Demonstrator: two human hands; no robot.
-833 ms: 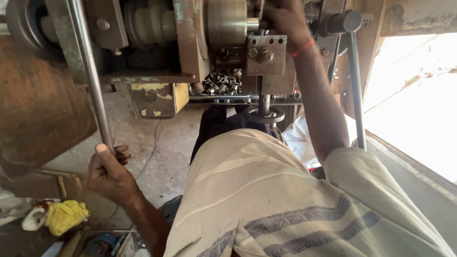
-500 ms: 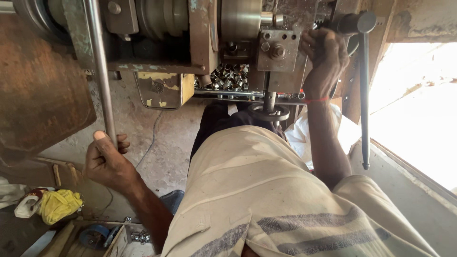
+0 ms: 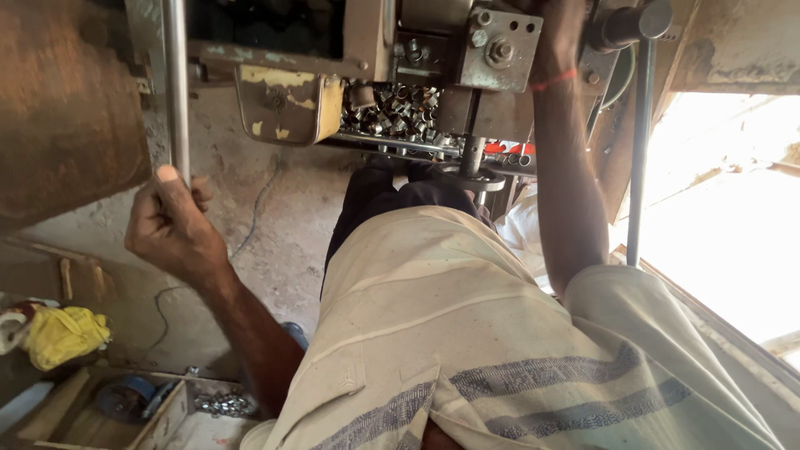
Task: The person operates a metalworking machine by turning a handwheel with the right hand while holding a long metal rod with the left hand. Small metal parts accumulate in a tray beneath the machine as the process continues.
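The left hand [image 3: 171, 229] is wrapped tight around the steel rod [image 3: 176, 92] at the machine's left, while the right hand [image 3: 557, 25] reaches up by the bolted block [image 3: 498, 50] — its grip is hidden — so a slipping palm could jerk the rod.

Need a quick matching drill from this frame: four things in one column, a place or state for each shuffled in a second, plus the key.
Things
1. left hand
2. yellow cloth
3. small metal rings
4. right hand

Places or states
A. piled on the machine's ledge
B. raised to the machine's top, mostly cut off by the frame edge
C. gripping the long metal rod
D. lying low on the left, by a wooden box

Pairs: 1-C, 2-D, 3-A, 4-B
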